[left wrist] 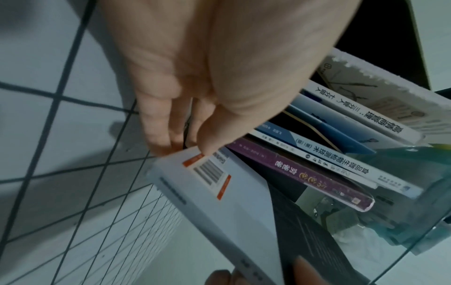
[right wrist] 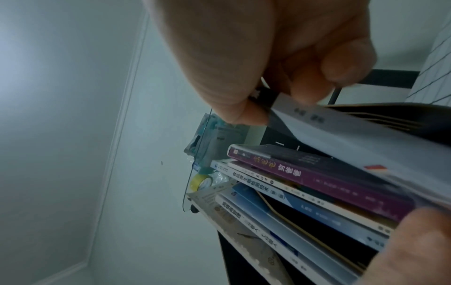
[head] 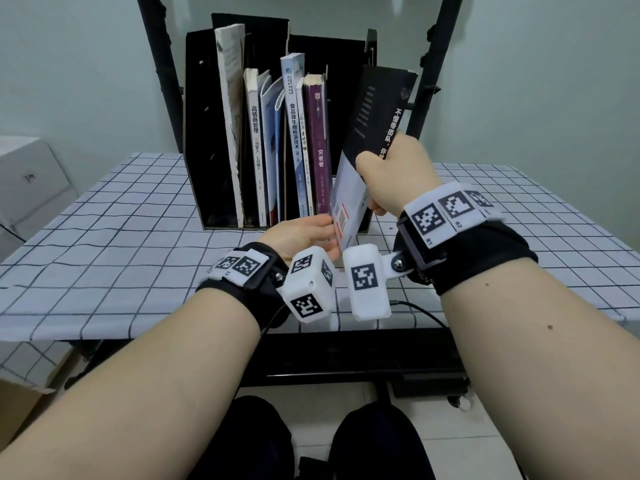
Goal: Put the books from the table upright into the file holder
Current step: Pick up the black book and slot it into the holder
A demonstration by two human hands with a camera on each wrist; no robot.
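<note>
A black-and-white book [head: 372,133] tilts to the right in front of the black file holder [head: 201,133], its lower corner near the holder's right slot. My right hand [head: 391,178] grips its middle, thumb on the cover [right wrist: 341,135]. My left hand [head: 304,233] holds its bottom corner by the barcode [left wrist: 207,171], fingers under and thumb on top. Several books stand upright in the holder, among them a purple one [head: 320,143] [left wrist: 305,173] [right wrist: 317,177] and a white-spined one [head: 255,143].
The holder stands at the back of a checked tablecloth [head: 121,237] on the table. A white box [head: 31,181] sits off to the left. Black frame poles [head: 429,64] rise behind the holder. A cable [head: 422,310] hangs at the table's front edge.
</note>
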